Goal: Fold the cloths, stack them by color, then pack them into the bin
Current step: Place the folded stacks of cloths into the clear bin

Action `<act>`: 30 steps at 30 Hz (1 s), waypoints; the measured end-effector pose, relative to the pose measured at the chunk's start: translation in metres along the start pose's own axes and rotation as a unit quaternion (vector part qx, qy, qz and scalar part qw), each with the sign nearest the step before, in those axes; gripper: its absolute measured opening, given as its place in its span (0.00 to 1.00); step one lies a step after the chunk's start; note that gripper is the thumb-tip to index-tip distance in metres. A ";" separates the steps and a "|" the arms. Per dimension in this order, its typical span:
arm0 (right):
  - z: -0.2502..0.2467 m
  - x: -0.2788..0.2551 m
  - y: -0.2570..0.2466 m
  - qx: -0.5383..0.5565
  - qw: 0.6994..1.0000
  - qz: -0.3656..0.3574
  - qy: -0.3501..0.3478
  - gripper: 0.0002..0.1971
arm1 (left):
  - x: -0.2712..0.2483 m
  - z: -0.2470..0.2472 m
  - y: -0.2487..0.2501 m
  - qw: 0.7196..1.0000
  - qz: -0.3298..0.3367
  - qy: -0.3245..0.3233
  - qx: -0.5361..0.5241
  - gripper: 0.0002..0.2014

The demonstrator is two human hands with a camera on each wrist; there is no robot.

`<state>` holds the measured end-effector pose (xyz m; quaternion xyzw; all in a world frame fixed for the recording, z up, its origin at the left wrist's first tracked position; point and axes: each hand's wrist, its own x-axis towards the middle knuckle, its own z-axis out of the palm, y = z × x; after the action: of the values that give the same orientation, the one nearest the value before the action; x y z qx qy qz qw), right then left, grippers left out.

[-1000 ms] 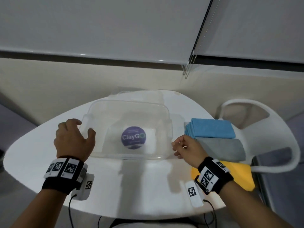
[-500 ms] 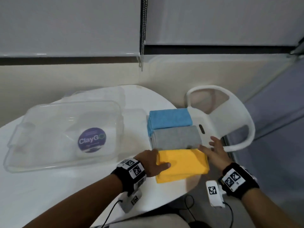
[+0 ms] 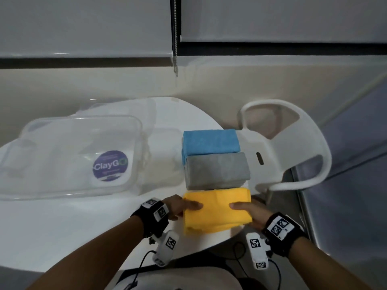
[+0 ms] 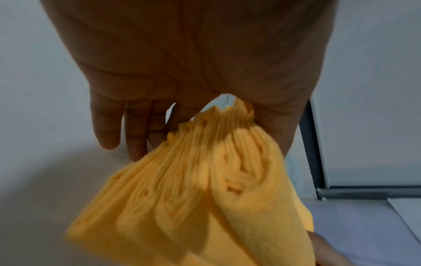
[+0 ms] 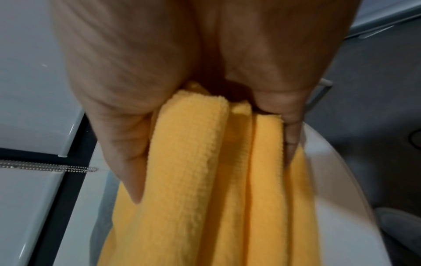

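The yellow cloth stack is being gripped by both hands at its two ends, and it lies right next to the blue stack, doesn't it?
Not quite: the head view shows the yellow cloth stack, gripped at its ends by the left hand and the right hand, lying next to the gray stack. The blue stack lies beyond the gray one.

The yellow stack (image 3: 216, 210) of folded cloths is sitting at the near edge of the desk, and I am gripping it from both sides, thumbs lying on top, layered edges bunching in my grip. Just behind it, the grey stack (image 3: 217, 171) is lying touching it, with the blue stack (image 3: 211, 142) beyond. The clear bin (image 3: 69, 158), bearing a round purple label, is standing open to their left.
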<state>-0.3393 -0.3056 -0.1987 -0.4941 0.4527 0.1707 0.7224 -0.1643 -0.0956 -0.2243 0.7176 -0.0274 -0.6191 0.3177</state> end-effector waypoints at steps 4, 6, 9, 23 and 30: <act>0.008 -0.006 0.000 0.021 0.998 -0.006 -0.056 0.36 | -0.019 0.001 -0.006 0.993 0.022 -0.027 -0.116 0.52; 0.014 -0.011 -0.004 0.012 0.997 -0.004 -0.081 0.39 | -0.029 0.000 -0.008 0.988 0.050 -0.059 -0.134 0.52; 0.023 -0.026 -0.017 -0.027 0.995 -0.023 -0.091 0.44 | -0.043 -0.008 -0.011 0.984 0.092 -0.090 -0.124 0.47; 0.157 -0.152 -0.244 -0.326 0.850 -0.392 -0.135 0.39 | -0.241 -0.150 0.044 0.903 0.416 0.081 0.074 0.55; 0.319 -0.100 -0.291 -0.542 0.757 -0.342 -0.131 0.39 | -0.248 -0.246 0.041 0.900 0.398 0.088 0.152 0.60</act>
<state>-0.0360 -0.1402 0.0785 -0.8976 -0.0135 0.1919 0.3966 0.0151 0.0831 0.0199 0.7379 -0.3763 -0.3636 0.4262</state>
